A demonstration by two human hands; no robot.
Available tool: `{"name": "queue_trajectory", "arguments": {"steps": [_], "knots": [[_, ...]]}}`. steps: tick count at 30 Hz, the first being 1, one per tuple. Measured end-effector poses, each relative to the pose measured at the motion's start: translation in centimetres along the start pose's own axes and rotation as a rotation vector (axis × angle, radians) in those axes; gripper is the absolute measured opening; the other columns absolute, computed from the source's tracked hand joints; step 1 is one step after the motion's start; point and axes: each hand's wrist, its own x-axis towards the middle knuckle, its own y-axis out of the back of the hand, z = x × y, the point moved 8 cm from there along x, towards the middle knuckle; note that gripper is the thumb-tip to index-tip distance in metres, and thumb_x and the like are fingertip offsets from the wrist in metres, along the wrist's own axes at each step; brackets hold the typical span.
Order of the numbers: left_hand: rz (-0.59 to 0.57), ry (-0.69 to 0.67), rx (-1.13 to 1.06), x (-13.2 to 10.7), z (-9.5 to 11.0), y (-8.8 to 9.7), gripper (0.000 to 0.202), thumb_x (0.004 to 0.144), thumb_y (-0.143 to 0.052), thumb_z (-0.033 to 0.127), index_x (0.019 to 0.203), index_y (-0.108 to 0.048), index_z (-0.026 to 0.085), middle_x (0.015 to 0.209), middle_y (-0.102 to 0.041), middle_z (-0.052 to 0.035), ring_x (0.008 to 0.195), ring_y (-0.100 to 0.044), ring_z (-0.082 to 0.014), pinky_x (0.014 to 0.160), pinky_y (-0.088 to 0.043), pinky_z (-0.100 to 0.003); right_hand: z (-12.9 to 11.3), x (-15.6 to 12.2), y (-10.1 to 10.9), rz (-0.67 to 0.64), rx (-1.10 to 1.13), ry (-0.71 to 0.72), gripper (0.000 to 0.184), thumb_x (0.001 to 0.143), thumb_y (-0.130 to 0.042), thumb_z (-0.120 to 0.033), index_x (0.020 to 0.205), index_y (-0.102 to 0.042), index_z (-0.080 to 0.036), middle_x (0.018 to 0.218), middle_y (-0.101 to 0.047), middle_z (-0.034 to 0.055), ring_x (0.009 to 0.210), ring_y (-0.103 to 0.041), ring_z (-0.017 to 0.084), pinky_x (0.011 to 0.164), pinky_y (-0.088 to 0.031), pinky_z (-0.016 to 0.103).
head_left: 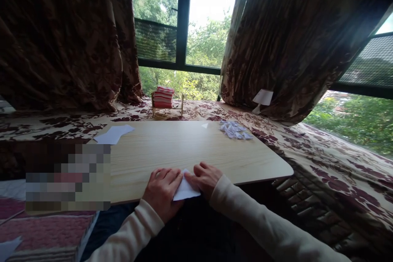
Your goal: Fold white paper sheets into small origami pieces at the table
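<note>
A small white folded paper [185, 190] lies at the near edge of the light wooden table [184, 147]. My left hand [162, 190] presses on its left side with fingers curled down. My right hand [205, 178] grips its right side, fingers bent and pinched against the paper. Both hands sit side by side, touching the paper, in cream sleeves.
A flat white sheet [114, 134] lies at the table's far left, a pile of several folded paper pieces [235, 129] at the far right. Behind stand a small rack of striped cloth [163, 97] and a tiny white lamp [262, 99]. Patterned curtains [291, 41] and windows lie beyond.
</note>
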Motion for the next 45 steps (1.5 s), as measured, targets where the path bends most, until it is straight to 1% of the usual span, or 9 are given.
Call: {"name": "queue_trajectory", "arguments": {"steps": [4,8,15,20,27,32,37,41,45], "knots": [[-0.039,0.012,0.003,-0.1,-0.1,-0.3,0.044,0.064,-0.056,0.031,0.105,-0.057,0.017,0.11,-0.058,-0.0086,0.099,-0.046,-0.0278,0.089,-0.029,-0.045,-0.8,-0.9,-0.2,0.02,-0.003,-0.064,0.032,0.087,-0.034,-0.02,0.113,-0.053,-0.02,0.089,-0.058,0.0091,0.082,-0.047,0.022,0.062,-0.039,0.031],[-0.028,-0.013,0.026,-0.4,0.1,-0.2,0.045,0.069,-0.053,0.037,0.109,-0.055,0.016,0.112,-0.056,-0.0102,0.101,-0.045,-0.0287,0.088,-0.029,-0.047,0.7,-1.8,0.4,-0.016,0.162,-0.14,0.026,0.08,-0.045,-0.018,0.098,-0.062,-0.023,0.087,-0.059,0.006,0.083,-0.05,0.02,0.063,-0.039,0.028],[0.017,-0.106,0.046,-1.0,0.2,0.0,0.048,0.07,-0.05,0.029,0.116,-0.05,0.017,0.112,-0.056,-0.0123,0.102,-0.046,-0.0295,0.09,-0.027,-0.05,2.4,2.4,0.0,-0.06,0.548,-0.218,0.032,0.067,-0.059,-0.025,0.099,-0.061,-0.023,0.081,-0.057,0.0011,0.062,-0.052,0.012,0.059,-0.039,0.023],[0.036,0.05,-0.1,-2.6,-1.0,1.1,0.049,0.071,-0.043,0.011,0.119,-0.047,0.017,0.118,-0.051,-0.009,0.11,-0.041,-0.0245,0.095,-0.027,-0.045,2.8,2.5,-1.4,-0.077,0.618,-0.25,0.022,0.061,-0.065,-0.021,0.082,-0.062,-0.018,0.08,-0.053,0.001,0.061,-0.048,0.01,0.057,-0.037,0.021],[0.074,0.407,-0.505,-2.6,-3.7,2.6,0.026,0.078,-0.043,0.026,0.095,-0.062,0.017,0.1,-0.061,-0.0075,0.099,-0.052,-0.0211,0.089,-0.04,-0.036,2.9,0.9,-1.3,0.143,0.774,-0.262,0.017,0.058,-0.063,-0.014,0.074,-0.057,-0.018,0.058,-0.049,-0.0053,0.053,-0.043,0.009,0.052,-0.034,0.021],[0.044,0.559,-0.696,0.5,-5.1,1.1,0.027,0.072,-0.052,0.032,0.089,-0.066,0.016,0.095,-0.064,-0.0071,0.094,-0.055,-0.0218,0.087,-0.04,-0.032,3.4,1.1,-1.0,0.383,1.127,-0.227,0.011,0.06,-0.054,-0.014,0.071,-0.057,-0.017,0.058,-0.051,-0.0032,0.05,-0.045,0.009,0.047,-0.036,0.02],[-0.079,0.625,-0.983,2.5,-4.8,-1.8,0.029,0.073,-0.051,0.035,0.083,-0.068,0.013,0.068,-0.066,-0.0046,0.064,-0.058,-0.0172,0.056,-0.043,-0.024,4.2,1.8,-0.8,0.614,1.246,-0.258,0.014,0.063,-0.056,-0.016,0.076,-0.06,-0.017,0.061,-0.054,-0.0008,0.056,-0.05,0.011,0.05,-0.04,0.022],[0.008,0.645,-0.978,2.3,-5.3,-1.8,0.027,0.073,-0.053,0.034,0.074,-0.068,0.012,0.06,-0.062,-0.0033,0.057,-0.052,-0.0145,0.05,-0.039,-0.022,3.8,2.6,-2.5,0.604,1.488,-0.326,0.023,0.063,-0.061,-0.022,0.086,-0.061,-0.017,0.066,-0.058,0.0001,0.057,-0.051,0.012,0.052,-0.041,0.023],[0.061,0.602,-0.914,1.9,-5.4,-1.3,0.025,0.073,-0.053,0.033,0.07,-0.065,0.012,0.06,-0.059,-0.0025,0.059,-0.05,-0.0141,0.053,-0.039,-0.022,3.1,2.8,-2.9,0.507,1.538,-0.37,0.017,0.065,-0.061,-0.03,0.062,-0.059,-0.014,0.052,-0.053,-0.0014,0.049,-0.045,0.01,0.047,-0.036,0.022]]}}
